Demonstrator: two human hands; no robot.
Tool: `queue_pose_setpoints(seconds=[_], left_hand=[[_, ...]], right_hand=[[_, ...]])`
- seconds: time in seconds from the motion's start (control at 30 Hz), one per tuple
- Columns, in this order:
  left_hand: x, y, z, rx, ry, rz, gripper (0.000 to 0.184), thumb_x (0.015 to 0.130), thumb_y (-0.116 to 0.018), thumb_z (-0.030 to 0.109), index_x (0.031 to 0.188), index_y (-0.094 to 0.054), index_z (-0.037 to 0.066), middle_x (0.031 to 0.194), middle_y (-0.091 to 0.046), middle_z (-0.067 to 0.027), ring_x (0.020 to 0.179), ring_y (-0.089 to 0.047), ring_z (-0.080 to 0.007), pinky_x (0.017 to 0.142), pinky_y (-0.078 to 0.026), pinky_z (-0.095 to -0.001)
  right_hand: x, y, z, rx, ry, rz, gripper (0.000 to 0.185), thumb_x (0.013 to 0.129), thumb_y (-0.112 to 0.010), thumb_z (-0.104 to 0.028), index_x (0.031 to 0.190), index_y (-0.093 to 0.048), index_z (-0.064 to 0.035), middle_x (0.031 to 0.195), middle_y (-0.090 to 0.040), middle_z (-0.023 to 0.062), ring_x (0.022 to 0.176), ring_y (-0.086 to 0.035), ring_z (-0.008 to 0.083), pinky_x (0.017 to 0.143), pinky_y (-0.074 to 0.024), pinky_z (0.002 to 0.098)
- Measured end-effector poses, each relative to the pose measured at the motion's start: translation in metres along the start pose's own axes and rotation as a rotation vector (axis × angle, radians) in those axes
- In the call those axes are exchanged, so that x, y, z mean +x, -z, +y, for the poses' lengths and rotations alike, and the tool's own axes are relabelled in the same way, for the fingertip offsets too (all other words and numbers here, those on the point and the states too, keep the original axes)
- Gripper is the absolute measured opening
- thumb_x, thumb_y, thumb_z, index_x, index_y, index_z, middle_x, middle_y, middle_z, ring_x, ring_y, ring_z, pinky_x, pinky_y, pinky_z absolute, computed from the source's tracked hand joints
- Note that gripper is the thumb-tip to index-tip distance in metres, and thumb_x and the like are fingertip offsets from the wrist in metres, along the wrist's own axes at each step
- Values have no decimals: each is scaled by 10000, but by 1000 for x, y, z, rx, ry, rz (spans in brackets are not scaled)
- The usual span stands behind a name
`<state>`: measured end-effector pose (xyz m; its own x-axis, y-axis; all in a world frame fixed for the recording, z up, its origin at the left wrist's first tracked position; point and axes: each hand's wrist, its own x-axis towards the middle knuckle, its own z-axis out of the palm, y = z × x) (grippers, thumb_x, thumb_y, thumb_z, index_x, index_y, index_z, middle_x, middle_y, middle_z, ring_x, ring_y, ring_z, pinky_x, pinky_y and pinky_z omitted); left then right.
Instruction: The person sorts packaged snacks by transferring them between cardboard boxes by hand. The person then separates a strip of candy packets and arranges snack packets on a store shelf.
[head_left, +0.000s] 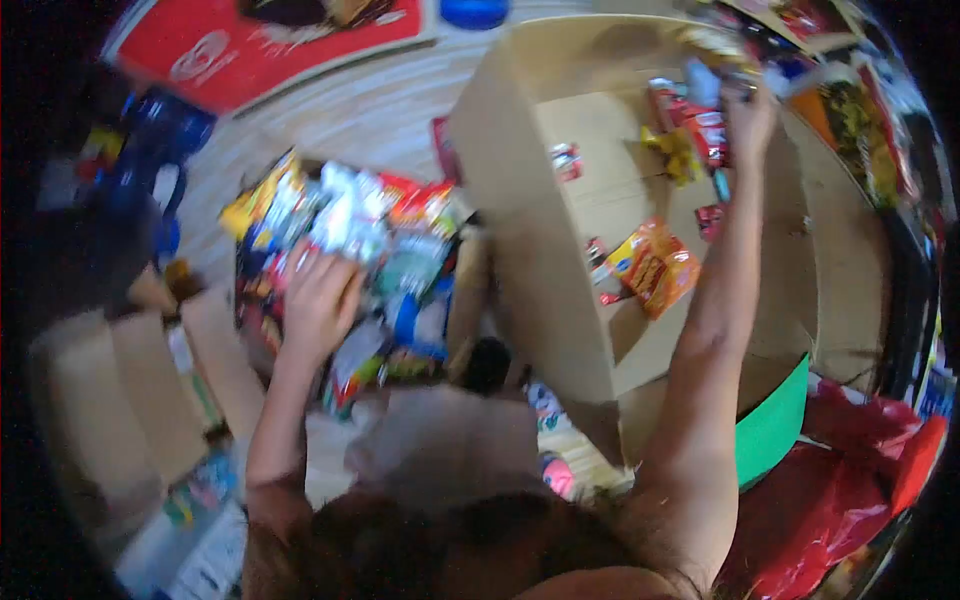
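Observation:
My left hand (321, 293) lies on a pile of shiny snack packets (345, 215) in a smaller box, its fingers bent and their tips hidden among the wrappers. My right hand (750, 118) reaches to the far right corner of a large cardboard box (505, 200). Its fingers are closed around something small and brownish, too blurred to name. Just beside that hand, red packets (708, 135) and a yellow packet (675, 155) sit in the large box. Nearer to me in it lies an orange packet (655, 268).
A red panel with a white logo (270, 50) is at the upper left. Open cardboard flaps (130, 390) stand at lower left. Red plastic bags (830, 500) and a green sheet (775, 425) are at lower right. More packets (860, 130) crowd the right edge.

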<state>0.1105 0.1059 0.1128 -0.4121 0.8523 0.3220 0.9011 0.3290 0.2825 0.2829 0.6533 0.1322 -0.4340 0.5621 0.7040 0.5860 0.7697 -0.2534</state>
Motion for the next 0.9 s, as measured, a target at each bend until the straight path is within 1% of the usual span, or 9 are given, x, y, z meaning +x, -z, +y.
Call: queue_pose_setpoints(seconds=[0.07,0.2,0.33,0.37,0.53,0.63,0.7,0.77,0.9], left_hand=[[-8,12,9,-157,102,-14,125,776,-645,133,838,-596,36,829,-590,-126,829,-572,-297,884,-401,-421],[-22,24,19,-1122,561,-68,381,875,-595,257,1176,-505,41,1122,-562,-68,974,-553,-165,876,-433,-309],[-44,44,9,-1627,761,-16,693,857,-524,494,1368,-282,93,1255,-472,-81,1114,-499,-193,916,-433,-365],[-51,46,7,-1679,726,53,714,846,-555,471,1381,-259,101,1264,-463,-84,1126,-493,-197,921,-433,-381],[-105,90,-17,-1374,1030,235,654,740,-615,46,1331,-335,39,1202,-527,-118,1049,-556,-231,888,-470,-348],[-150,70,-78,-1219,954,242,743,781,-678,217,1376,-279,20,1306,-445,-154,1182,-466,-253,967,-405,-377],[-158,55,-93,-974,1027,34,806,778,-686,344,1398,-263,52,1396,-316,-198,1275,-349,-328,1015,-339,-403],[-169,33,-99,-139,896,-178,833,762,-679,429,1406,-270,96,1463,-148,-228,1325,-222,-409,1048,-274,-432],[-181,37,-66,-59,448,-212,1111,546,-796,491,1431,-210,161,1489,-10,-224,1352,-62,-449,1070,-202,-513]], right_hand=[[1,43,-51,668,-370,-155,278,775,-665,-67,1035,-590,-3,934,-650,94,828,-615,172,709,-495,308],[-35,88,-192,1135,-184,-625,332,772,-632,-15,1099,-573,-22,968,-634,97,851,-612,176,729,-500,291],[-128,99,-312,902,423,-946,398,742,-657,-79,1131,-575,-95,982,-639,116,878,-624,258,774,-488,364],[-148,113,-346,775,478,-1066,344,777,-641,-92,1112,-569,-63,918,-635,79,802,-609,162,718,-494,304],[-212,97,-412,641,666,-961,468,784,-598,-154,1237,-481,-176,994,-624,139,848,-621,321,709,-499,434],[-219,76,-421,678,601,-790,440,777,-607,-186,1205,-508,-158,980,-624,112,882,-604,308,779,-481,424],[-222,67,-423,523,595,-981,486,783,-632,-301,1237,-507,-182,1201,-538,67,1117,-483,298,913,-339,587],[-235,58,-427,333,496,-1286,607,756,-649,-421,1298,-465,-219,1355,-416,51,1211,-388,345,916,-264,673],[-272,27,-403,390,556,-1218,735,715,-658,-505,1355,-393,-260,1450,-285,47,1296,-265,401,953,-206,693]])
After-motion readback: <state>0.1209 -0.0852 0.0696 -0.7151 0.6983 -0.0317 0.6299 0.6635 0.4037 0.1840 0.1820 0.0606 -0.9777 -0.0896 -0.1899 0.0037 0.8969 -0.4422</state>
